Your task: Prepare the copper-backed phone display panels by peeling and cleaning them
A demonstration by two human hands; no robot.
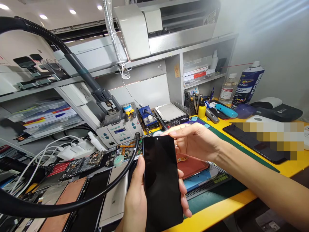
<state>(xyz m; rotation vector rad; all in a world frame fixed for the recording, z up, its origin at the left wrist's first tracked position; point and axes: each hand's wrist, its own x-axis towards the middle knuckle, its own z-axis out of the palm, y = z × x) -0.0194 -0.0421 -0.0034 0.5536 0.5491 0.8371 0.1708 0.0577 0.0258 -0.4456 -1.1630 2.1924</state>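
A black smartphone (161, 183) with a dark screen stands tilted toward me in the middle of the view. My left hand (137, 193) is closed around it, thumb along the left edge and fingertips showing past the right edge. My right hand (190, 141) reaches in from the right, its thumb and fingers closed at the phone's top right corner. Part of those fingers is hidden behind the phone. Behind it lies a reddish-brown phone back panel (193, 166) on a blue item (201, 180).
A black hose (96, 196) arcs across the left front, over several phones and panels. Behind stand a grey soldering station (118, 133) and a small hot plate (171, 112). At right are a spray can (248, 83), a bottle (228, 88) and a dark phone (253, 141).
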